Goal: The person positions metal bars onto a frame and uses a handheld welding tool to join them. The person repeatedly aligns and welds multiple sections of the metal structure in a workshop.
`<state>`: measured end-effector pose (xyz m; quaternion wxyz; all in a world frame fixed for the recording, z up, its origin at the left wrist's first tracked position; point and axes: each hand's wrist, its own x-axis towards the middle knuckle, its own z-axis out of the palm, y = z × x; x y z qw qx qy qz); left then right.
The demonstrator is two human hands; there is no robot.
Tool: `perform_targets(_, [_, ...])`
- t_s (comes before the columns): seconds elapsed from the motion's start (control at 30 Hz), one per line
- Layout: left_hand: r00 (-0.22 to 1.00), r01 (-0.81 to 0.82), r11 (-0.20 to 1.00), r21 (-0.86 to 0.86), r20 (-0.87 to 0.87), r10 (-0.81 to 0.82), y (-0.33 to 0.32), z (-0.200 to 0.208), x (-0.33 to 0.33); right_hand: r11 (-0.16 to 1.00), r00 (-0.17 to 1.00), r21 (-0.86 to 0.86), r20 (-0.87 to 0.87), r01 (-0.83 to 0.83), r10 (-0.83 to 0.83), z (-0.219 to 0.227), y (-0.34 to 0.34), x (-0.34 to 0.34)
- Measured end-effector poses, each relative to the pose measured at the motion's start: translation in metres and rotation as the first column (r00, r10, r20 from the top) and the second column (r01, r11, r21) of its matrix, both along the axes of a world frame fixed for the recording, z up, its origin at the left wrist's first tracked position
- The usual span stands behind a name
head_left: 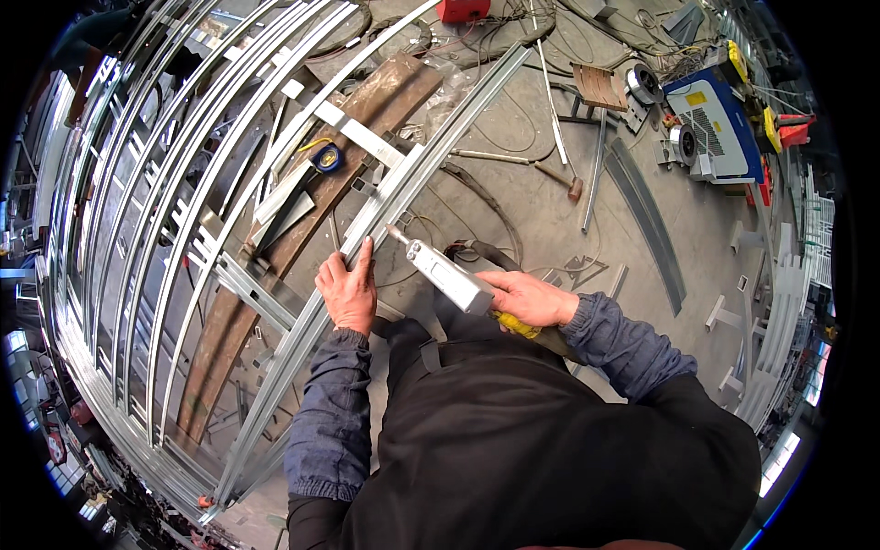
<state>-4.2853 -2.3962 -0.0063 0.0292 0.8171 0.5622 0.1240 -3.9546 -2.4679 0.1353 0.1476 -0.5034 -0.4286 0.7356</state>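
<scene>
In my right hand (533,299) is a silver, boxy welding gun (449,278) with a narrow copper-coloured tip and yellow at its rear. The tip points up and left, close to a long galvanized metal rail (390,203); I cannot tell whether it touches. My left hand (348,291) grips this rail just below the tip, fingers bent over it and the index finger stretched along it. The rail forms the near edge of a large frame with curved metal bars (240,124). A flat cross bar (359,136) meets the rail further up.
A rusty beam (390,92) runs under the frame, with a blue tape measure (327,158) above it. To the right lie a hammer (574,189) and dark metal strips (649,220). A blue-and-white machine (715,119) stands near wire spools (644,82). Cables cross the floor.
</scene>
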Motion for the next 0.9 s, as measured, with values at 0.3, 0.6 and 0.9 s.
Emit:
perform_targets(0.3, [0.991, -0.072, 0.996, -0.053, 0.107, 0.077, 0.003, -0.002, 0.003, 0.994, 0.996, -0.089, -0.059, 0.056, -0.062, -0.01, 0.002, -0.005])
perform_targets(0.6, [0.993, -0.089, 0.99, -0.108, 0.071, 0.096, 0.002, 0.002, 0.002, 0.996, 0.995, 0.085, -0.095, -0.018, 0.026, -0.03, 0.003, 0.0])
perform_targets(0.9, [0.992, -0.095, 0.989, -0.117, 0.073, 0.104, 0.002, 0.002, 0.002, 0.994, 0.994, 0.107, -0.099, -0.027, 0.037, -0.041, 0.0, 0.002])
